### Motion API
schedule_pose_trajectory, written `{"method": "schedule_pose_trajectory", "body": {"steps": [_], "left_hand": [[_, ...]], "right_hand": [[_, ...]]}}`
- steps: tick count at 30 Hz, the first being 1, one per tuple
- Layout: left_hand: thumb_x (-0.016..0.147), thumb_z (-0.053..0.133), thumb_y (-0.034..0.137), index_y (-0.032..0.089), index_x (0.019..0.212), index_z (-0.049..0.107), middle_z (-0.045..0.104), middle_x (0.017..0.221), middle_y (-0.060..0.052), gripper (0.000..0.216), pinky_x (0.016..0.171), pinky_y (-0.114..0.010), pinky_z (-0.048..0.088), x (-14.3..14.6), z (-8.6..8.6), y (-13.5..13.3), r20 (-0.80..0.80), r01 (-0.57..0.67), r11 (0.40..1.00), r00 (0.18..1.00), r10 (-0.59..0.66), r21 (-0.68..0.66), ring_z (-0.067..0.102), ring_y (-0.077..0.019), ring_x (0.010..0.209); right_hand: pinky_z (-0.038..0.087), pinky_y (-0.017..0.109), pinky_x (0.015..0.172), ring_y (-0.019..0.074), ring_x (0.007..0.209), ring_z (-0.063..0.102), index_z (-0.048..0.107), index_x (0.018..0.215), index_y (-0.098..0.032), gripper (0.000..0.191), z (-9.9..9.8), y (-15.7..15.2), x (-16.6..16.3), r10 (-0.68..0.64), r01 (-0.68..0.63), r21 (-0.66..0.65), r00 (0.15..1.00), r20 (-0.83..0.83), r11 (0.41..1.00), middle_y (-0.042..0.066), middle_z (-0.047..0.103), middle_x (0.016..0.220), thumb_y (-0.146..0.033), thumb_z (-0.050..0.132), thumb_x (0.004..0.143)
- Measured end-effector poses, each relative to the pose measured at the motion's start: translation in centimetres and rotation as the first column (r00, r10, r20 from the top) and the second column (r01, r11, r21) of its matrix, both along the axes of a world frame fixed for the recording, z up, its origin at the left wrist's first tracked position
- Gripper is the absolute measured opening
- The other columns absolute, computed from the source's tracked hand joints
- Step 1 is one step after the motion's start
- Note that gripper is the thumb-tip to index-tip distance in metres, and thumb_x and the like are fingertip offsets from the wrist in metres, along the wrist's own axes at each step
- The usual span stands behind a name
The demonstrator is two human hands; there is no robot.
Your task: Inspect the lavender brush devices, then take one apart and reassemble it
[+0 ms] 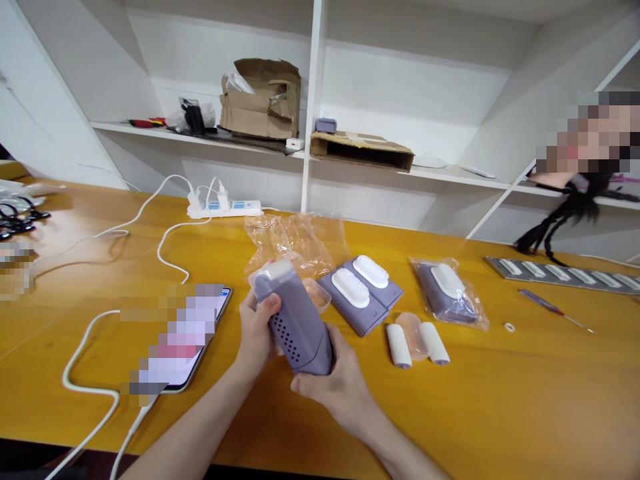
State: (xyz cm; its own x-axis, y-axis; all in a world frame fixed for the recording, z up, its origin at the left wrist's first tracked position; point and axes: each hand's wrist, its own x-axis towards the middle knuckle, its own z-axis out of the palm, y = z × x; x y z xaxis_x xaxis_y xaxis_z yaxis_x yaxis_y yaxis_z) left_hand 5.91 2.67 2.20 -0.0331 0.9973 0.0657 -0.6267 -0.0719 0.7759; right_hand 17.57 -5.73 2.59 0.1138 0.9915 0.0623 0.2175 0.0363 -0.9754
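Observation:
Both hands are closed around a purple-grey plastic device [303,323] with a rounded translucent cap at its upper end and rows of small holes along one side. My left hand [257,330] grips its upper left side, thumb across the front. At the lower right end, my right hand [343,380] wraps the base. Just beyond lie two similar purple-grey units [367,319] with white oval toothed pieces on top. A clear cap [317,295] sits partly behind the held device. To the right are two white rollers [399,345] and a translucent cover [412,335].
A phone [193,353] on a white cable lies at left. Behind are a crumpled plastic bag [300,243] and a power strip [225,209]. At right are a bagged unit [447,293], a small ring [509,327], a screwdriver [555,310] and a metal strip [565,275]. A person is at far right.

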Motion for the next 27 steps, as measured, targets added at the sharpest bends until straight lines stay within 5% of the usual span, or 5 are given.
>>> {"method": "schedule_pose_trajectory", "body": {"steps": [10,18,24,27], "left_hand": [[0.061,0.068,0.037,0.018,0.073,0.060,0.056,0.056,0.005,0.024,0.045,-0.019,0.038,0.4,0.4,-0.1,-0.075,-0.134,0.991,0.988,0.132,-0.018,0.047,-0.0092,0.047],[0.057,0.067,0.038,0.017,0.069,0.059,0.055,0.053,0.005,0.025,0.042,-0.020,0.036,0.5,0.6,-0.3,-0.069,-0.094,0.993,0.994,0.088,-0.078,0.047,-0.0095,0.044],[0.058,0.070,0.038,0.017,0.071,0.060,0.054,0.050,0.006,0.027,0.042,-0.019,0.036,0.4,0.3,0.0,-0.112,-0.103,0.991,0.989,0.093,-0.084,0.045,-0.0087,0.042],[0.061,0.069,0.042,0.016,0.074,0.059,0.058,0.054,0.005,0.030,0.046,-0.021,0.039,0.3,0.3,0.5,-0.102,-0.091,0.983,0.992,0.075,-0.158,0.049,-0.0104,0.046]], "right_hand": [[0.044,0.023,0.041,0.0152,0.054,0.054,0.055,0.088,-0.021,0.034,-0.9,-0.2,-1.9,-0.134,0.147,0.063,0.974,-0.180,0.987,-0.001,0.063,0.071,-0.014,0.068,0.057],[0.051,0.027,0.049,0.0175,0.058,0.058,0.053,0.093,-0.021,0.038,-1.0,-0.8,-2.3,-0.113,0.144,0.119,0.965,-0.237,0.982,0.001,0.066,0.074,-0.015,0.066,0.058],[0.054,0.028,0.053,0.0196,0.064,0.064,0.054,0.099,-0.020,0.037,-1.7,-0.4,-1.8,-0.108,0.117,0.110,0.990,-0.087,0.987,0.002,0.069,0.078,-0.020,0.069,0.065],[0.057,0.038,0.068,0.0284,0.091,0.065,0.043,0.122,-0.018,0.072,-2.4,-0.7,-1.4,-0.142,0.107,0.232,0.980,0.137,0.967,0.012,0.066,0.108,-0.029,0.077,0.060]]}}
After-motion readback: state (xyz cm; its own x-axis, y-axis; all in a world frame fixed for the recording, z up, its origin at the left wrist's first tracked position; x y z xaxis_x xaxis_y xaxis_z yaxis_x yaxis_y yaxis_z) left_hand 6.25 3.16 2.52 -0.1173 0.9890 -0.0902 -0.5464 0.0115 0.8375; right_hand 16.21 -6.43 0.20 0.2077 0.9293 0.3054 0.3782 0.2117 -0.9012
